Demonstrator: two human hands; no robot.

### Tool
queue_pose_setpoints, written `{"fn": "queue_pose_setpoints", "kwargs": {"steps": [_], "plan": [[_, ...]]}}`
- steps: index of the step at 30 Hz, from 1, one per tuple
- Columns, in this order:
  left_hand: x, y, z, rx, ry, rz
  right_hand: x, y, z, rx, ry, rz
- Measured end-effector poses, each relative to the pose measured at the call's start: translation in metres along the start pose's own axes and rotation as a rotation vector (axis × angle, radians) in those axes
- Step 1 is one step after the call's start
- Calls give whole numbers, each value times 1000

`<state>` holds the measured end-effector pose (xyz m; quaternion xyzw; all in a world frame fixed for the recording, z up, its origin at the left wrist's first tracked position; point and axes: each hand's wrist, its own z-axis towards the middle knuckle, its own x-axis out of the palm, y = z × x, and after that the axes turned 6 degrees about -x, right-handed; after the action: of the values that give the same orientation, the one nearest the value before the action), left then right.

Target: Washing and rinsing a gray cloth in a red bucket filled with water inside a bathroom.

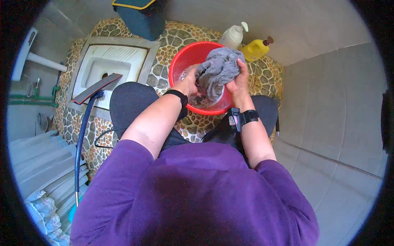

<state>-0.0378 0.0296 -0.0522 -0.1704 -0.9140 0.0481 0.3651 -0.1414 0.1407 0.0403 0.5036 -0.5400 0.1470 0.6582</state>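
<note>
A bunched, wet-looking grey cloth [221, 67] is held up between my two hands, over the right part of a red plastic basin [175, 65]. My left hand [189, 81] grips its left side, low inside the basin's rim. Along the cloth's right edge, my right hand [239, 82] is closed with the thumb up near its top. Below the cloth, murky water with some suds shows in the basin. The left fingertips are partly hidden by the folds.
Behind the basin stand a white pump bottle [232, 37] and a yellow bottle [255, 50] with a brown pump. To the left are a squat toilet [117, 61], a floor squeegee [97, 88] with a blue handle, and a dark bin [141, 22]. A pale curtain [41, 164] hangs lower left.
</note>
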Motion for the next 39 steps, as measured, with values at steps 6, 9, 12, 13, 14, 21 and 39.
{"fn": "queue_pose_setpoints", "kwargs": {"steps": [6,9,12,13,14,21,39], "plan": [[48,16,-35,-147,286,-145,-10,8,-8,-28,-105,121],[35,2,-28,-12,429,-295,-13,13,-8,-43,-115,14],[29,-19,-14,247,196,-384,-15,17,-14,-94,-37,-386],[28,-23,-9,320,203,-403,-15,18,-17,-119,-17,-552],[26,-26,-4,337,124,-427,-16,13,-21,-95,-42,-673],[-58,1,35,467,380,-171,31,-82,-16,-290,3,-1721],[63,17,-12,321,66,38,-82,-10,27,-206,-490,-1571]]}}
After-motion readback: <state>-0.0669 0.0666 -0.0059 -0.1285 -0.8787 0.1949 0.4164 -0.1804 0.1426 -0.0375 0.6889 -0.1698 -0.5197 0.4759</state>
